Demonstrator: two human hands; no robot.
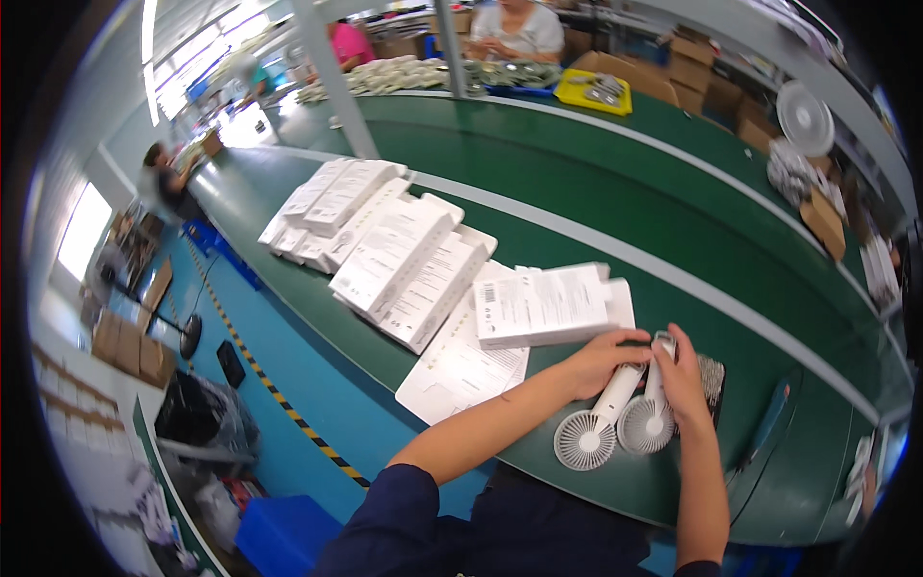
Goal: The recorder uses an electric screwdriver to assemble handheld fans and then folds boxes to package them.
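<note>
Two white handheld fans lie side by side at the near right of the green table, their round grilles toward me. My left hand has its fingers closed around the handle end of the left handheld fan. My right hand grips the handle of the right handheld fan, with the fingertips near a small loop at its end. A white printed box with an opened end flap lies just beyond my left hand. Partly hidden behind my right hand is a dark speckled flat item.
Stacked white boxes cover the table to the left, with a flattened white carton near its edge. A blue tool with a cord lies at the right. Across the table are a yellow tray and several people at work.
</note>
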